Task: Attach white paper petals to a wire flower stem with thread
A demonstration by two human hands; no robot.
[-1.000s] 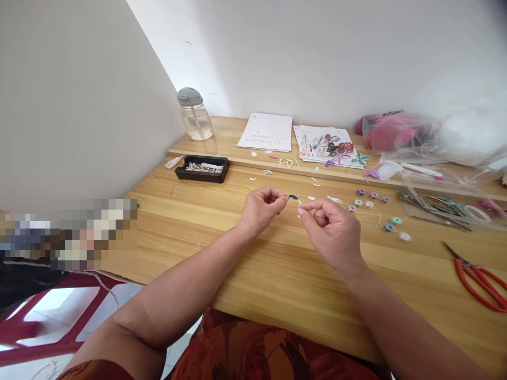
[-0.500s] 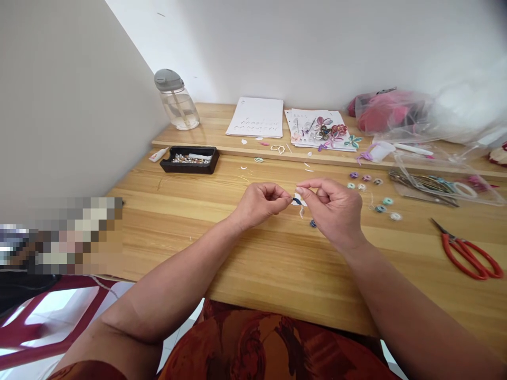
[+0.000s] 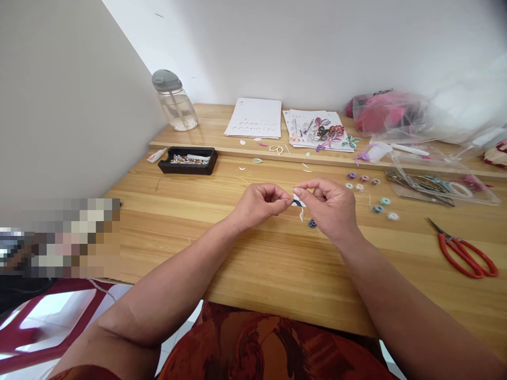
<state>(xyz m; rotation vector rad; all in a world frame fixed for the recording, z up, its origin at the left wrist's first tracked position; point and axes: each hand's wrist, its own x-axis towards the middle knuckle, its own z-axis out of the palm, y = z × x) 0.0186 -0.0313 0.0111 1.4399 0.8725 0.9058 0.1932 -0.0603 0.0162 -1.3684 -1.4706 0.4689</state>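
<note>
Over the wooden table my left hand and my right hand meet fingertip to fingertip. Both pinch a small blue-and-white paper strip between thumb and forefinger. A short white tail of paper hangs below it. A small blue paper coil lies on the table just under my right hand. Several more coils in purple, teal and white are scattered to the right of that hand.
Red-handled scissors lie at the right. A black tray of beads and a glue tube sit at the left, with a water bottle behind. Paper sheets, a sheet with paper flowers and plastic bags line the back shelf.
My hands have come closer together, with the right hand raised to pinch the strip. A blue coil now shows on the table below it. The view has tilted and shifted slightly.
</note>
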